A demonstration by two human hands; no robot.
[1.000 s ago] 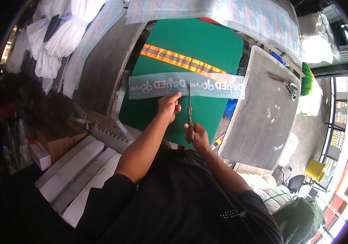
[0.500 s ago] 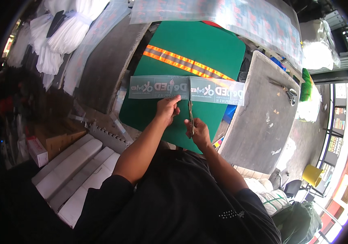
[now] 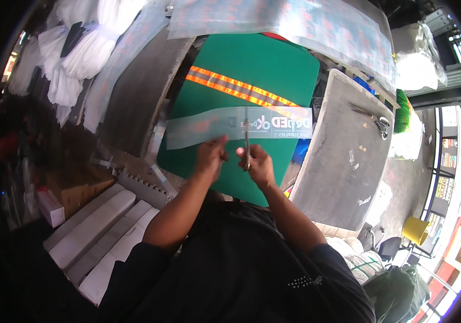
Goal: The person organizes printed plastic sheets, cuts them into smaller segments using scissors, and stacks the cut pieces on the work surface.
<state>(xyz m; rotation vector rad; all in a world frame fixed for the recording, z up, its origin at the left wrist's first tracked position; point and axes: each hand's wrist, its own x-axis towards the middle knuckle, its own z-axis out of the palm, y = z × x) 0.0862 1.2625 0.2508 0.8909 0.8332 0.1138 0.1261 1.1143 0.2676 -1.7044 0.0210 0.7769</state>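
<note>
A pair of scissors (image 3: 247,146) is in my right hand (image 3: 260,164), its blades pointing away from me across a clear plastic strip. The right part of the printed strip (image 3: 292,125) lies flat, with white lettering. Its left part (image 3: 187,132) looks curved and smeared by motion. My left hand (image 3: 211,157) is at the lower edge of that left part, with thumb and finger seemingly pinching it. Under both hands is a green board (image 3: 219,177), crossed by an orange and grey reflective band (image 3: 236,88). Whether the two parts are fully separated, I cannot tell.
A grey panel (image 3: 343,161) stands to the right, with another pair of scissors (image 3: 382,126) on it. Long printed plastic sheets (image 3: 284,21) lie along the far side. White bundles (image 3: 87,54) hang at the far left. Long white boxes (image 3: 98,226) sit at lower left.
The left part of the plastic strip has shifted left and down and now bends. My left hand has moved down and left with it, while the scissors moved slightly left.
</note>
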